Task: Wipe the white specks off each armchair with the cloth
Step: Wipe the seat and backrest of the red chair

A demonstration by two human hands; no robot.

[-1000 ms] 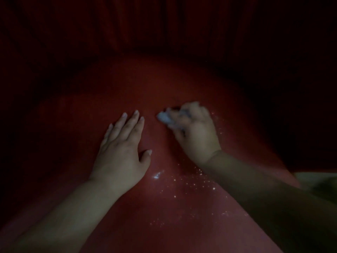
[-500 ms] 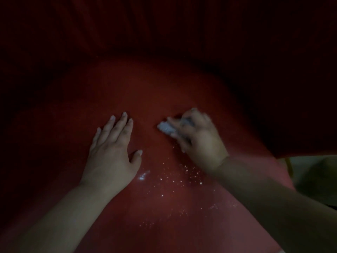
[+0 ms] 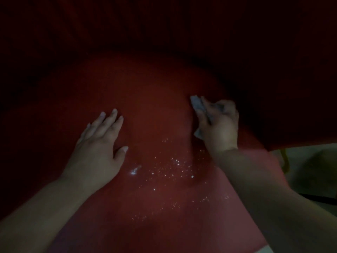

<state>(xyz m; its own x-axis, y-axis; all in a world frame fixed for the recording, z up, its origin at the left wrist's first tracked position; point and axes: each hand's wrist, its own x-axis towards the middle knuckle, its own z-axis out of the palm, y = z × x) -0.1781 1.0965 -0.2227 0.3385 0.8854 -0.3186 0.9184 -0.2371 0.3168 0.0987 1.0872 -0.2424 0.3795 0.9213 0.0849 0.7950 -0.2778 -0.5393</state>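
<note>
A red armchair seat (image 3: 155, 92) fills the dim view. White specks (image 3: 175, 167) are scattered over its near middle, with a brighter smear (image 3: 134, 170) beside my left thumb. My left hand (image 3: 99, 145) lies flat on the seat, fingers together and thumb out, holding nothing. My right hand (image 3: 218, 125) is closed around a small pale cloth (image 3: 197, 103), which sticks out past the fingers and presses on the seat beyond the specks.
The armchair's dark red back (image 3: 164, 24) rises behind the seat, almost black in the low light. A pale floor strip (image 3: 310, 165) shows past the seat's right edge.
My right hand with the cloth has slid to the right and a little away from me. The left hand stays flat on the seat.
</note>
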